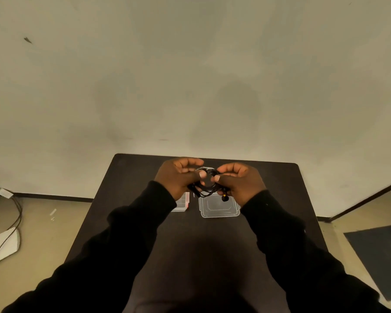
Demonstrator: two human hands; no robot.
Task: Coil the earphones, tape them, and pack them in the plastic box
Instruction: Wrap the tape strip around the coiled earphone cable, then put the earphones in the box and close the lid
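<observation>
Earphones (209, 188), black and thin-corded, gathered into a loose coil and held up between both hands above the dark table (280, 188). Left hand (178, 177) pinched on the coil's left side, thumb across the strands; right hand (239, 180) pinched on its right side, fingers curled over. Hands close together, nearly thumb to thumb, both clamped on the cord. One earbud (224, 198) with a small yellow mark hanging free just under the right hand. Something pale and shiny over the top of the coil between the thumbs, possibly tape; too small to tell.

Likely very light, limp and springy: loops apt to slip open once the pinch eases, and thin wire easily kinked near the bud. Best held across the whole bundle where all strands cross, not by a single loop or the dangling bud.

Clear plastic box (219, 207) lying open on the table directly below the hands, empty as far as visible. Small clear case with a red edge (182, 204) just beside it, under the left wrist.
</observation>
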